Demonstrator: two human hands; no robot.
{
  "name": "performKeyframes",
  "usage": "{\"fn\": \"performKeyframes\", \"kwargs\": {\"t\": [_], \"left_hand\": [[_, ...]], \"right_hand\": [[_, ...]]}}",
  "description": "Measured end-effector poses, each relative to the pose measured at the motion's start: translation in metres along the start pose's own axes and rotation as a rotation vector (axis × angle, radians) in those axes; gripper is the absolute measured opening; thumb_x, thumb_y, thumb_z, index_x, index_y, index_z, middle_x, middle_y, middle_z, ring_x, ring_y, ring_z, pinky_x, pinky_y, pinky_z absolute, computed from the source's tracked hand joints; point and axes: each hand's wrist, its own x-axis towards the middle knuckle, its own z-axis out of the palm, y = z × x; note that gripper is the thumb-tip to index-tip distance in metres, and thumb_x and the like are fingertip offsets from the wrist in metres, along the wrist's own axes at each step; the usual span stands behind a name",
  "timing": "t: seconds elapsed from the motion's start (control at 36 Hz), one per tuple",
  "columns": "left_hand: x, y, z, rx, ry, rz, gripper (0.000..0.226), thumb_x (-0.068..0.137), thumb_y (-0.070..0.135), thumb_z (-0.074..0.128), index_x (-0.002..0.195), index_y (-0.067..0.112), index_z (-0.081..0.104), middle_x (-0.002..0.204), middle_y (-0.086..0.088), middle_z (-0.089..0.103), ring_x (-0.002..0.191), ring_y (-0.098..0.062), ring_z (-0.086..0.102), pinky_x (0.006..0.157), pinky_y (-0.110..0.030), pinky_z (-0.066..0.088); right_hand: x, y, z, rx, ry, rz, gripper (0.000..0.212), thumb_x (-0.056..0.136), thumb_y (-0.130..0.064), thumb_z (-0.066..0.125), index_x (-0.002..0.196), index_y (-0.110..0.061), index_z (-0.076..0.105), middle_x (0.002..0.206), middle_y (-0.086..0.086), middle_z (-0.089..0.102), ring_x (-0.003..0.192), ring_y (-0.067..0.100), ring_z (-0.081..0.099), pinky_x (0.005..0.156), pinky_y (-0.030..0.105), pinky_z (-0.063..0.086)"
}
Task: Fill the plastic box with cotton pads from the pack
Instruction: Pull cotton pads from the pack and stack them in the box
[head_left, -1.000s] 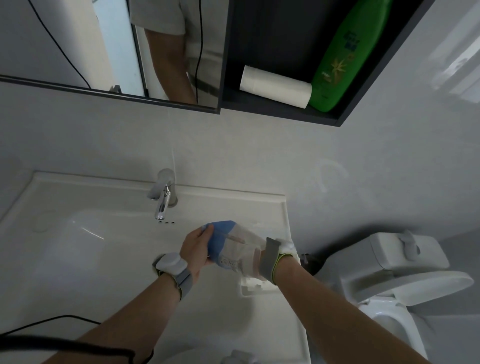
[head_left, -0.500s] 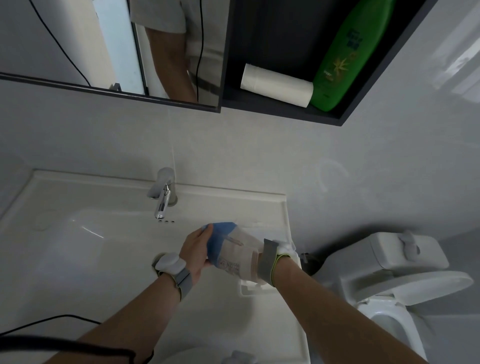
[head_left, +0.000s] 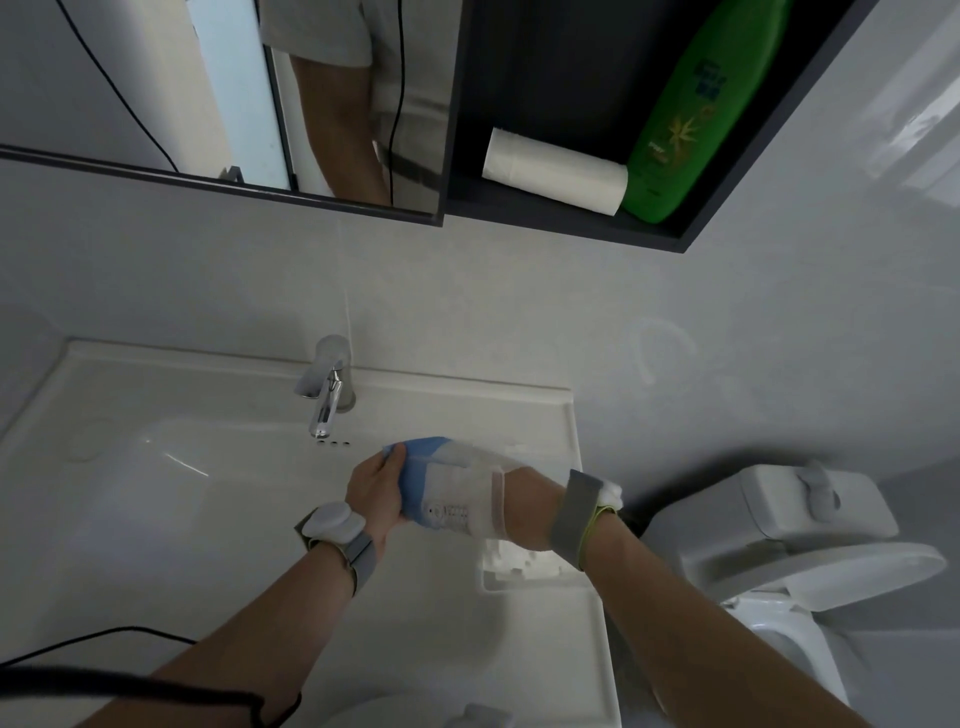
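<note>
The cotton pad pack (head_left: 449, 491), a clear bag with a blue end and white pads inside, hangs over the right side of the washbasin. My left hand (head_left: 375, 493) grips its blue end, thumb on top. My right hand (head_left: 527, 512) reaches into the pack's open end; its fingers are hidden inside the plastic. The white plastic box (head_left: 524, 569) lies on the basin's right ledge, just below my right hand and partly covered by it. What is in the box cannot be made out.
The washbasin (head_left: 156, 519) has a chrome tap (head_left: 326, 387) at the back. A toilet with its cistern (head_left: 810, 512) stands to the right. Above are a mirror (head_left: 156, 78) and a dark shelf holding a paper roll (head_left: 553, 171) and a green bottle (head_left: 696, 111).
My right hand has pushed further into the pack's open end. The pack has shifted slightly and my left hand keeps its hold on the blue end.
</note>
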Motion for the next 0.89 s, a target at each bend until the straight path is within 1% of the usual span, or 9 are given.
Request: {"fn": "performKeyframes", "kwargs": {"t": [0.06,0.11,0.19,0.28,0.39,0.47,0.67,0.78,0.89], "left_hand": [[0.002,0.001,-0.002,0.003,0.009,0.010,0.025,0.103,0.036,0.050,0.105,0.019,0.069,0.104,-0.010,0.071,0.094,-0.033,0.069,0.078,-0.057,0.059],[0.003,0.002,-0.005,-0.002,0.033,0.019,0.025,0.103,0.035,0.049,0.107,0.018,0.068,0.104,-0.009,0.071,0.094,-0.032,0.069,0.078,-0.054,0.059],[0.006,0.001,-0.009,-0.022,0.085,0.023,0.025,0.103,0.033,0.049,0.108,0.017,0.068,0.104,-0.008,0.070,0.092,-0.030,0.068,0.077,-0.051,0.058],[0.008,0.001,-0.014,-0.047,0.124,0.017,0.025,0.104,0.033,0.049,0.109,0.016,0.066,0.103,-0.007,0.067,0.084,-0.024,0.066,0.074,-0.046,0.057],[0.011,0.000,-0.018,-0.075,0.144,-0.002,0.028,0.104,0.033,0.048,0.115,0.013,0.064,0.112,-0.009,0.065,0.096,-0.032,0.062,0.068,-0.041,0.056],[0.014,-0.001,-0.020,-0.071,0.142,-0.016,0.026,0.104,0.035,0.048,0.112,0.016,0.064,0.117,-0.010,0.064,0.102,-0.034,0.062,0.070,-0.045,0.057],[0.013,-0.002,-0.020,-0.075,0.125,-0.029,0.031,0.102,0.038,0.051,0.117,0.015,0.065,0.121,-0.010,0.065,0.106,-0.034,0.064,0.070,-0.047,0.059],[0.010,-0.003,-0.023,-0.061,0.075,-0.025,0.031,0.102,0.040,0.049,0.118,0.019,0.066,0.123,-0.009,0.066,0.107,-0.033,0.065,0.066,-0.043,0.060],[0.006,-0.004,-0.024,-0.082,0.026,-0.021,0.026,0.103,0.039,0.049,0.112,0.023,0.067,0.119,-0.007,0.068,0.104,-0.031,0.066,0.076,-0.049,0.060]], "right_hand": [[0.001,0.007,0.002,0.140,0.089,-0.063,0.024,0.094,-0.004,0.045,0.106,0.005,0.063,0.105,0.019,0.066,0.099,0.035,0.063,0.083,0.039,0.052],[0.004,0.021,0.008,0.254,0.191,-0.128,0.028,0.091,-0.006,0.042,0.100,-0.003,0.068,0.098,0.012,0.069,0.089,0.028,0.065,0.080,0.040,0.054],[0.001,0.041,0.012,0.431,0.283,-0.130,0.026,0.090,-0.006,0.044,0.087,-0.014,0.068,0.081,-0.001,0.068,0.076,0.018,0.064,0.076,0.034,0.054],[0.000,0.058,0.021,0.590,0.325,-0.084,0.032,0.089,0.000,0.043,0.091,-0.018,0.070,0.080,-0.004,0.069,0.072,0.010,0.066,0.076,0.027,0.055],[0.002,0.075,0.035,0.511,0.303,0.017,0.032,0.087,-0.006,0.044,0.087,-0.026,0.068,0.079,-0.008,0.070,0.072,0.006,0.067,0.075,0.026,0.056],[0.006,0.081,0.049,0.468,0.241,0.095,0.030,0.088,-0.010,0.045,0.089,-0.029,0.069,0.083,-0.009,0.071,0.075,0.006,0.068,0.069,0.020,0.055],[0.020,0.091,0.082,0.304,0.161,0.115,0.006,0.082,-0.036,0.064,0.087,-0.036,0.063,0.085,-0.013,0.065,0.085,0.014,0.062,0.082,0.028,0.051],[0.025,0.090,0.090,0.197,0.181,0.107,0.013,0.087,-0.037,0.061,0.098,-0.032,0.062,0.093,-0.013,0.059,0.093,0.013,0.056,0.088,0.027,0.041],[0.027,0.090,0.093,0.196,0.191,0.100,0.017,0.087,-0.034,0.061,0.102,-0.027,0.061,0.097,-0.009,0.059,0.100,0.018,0.059,0.090,0.031,0.043]]}}
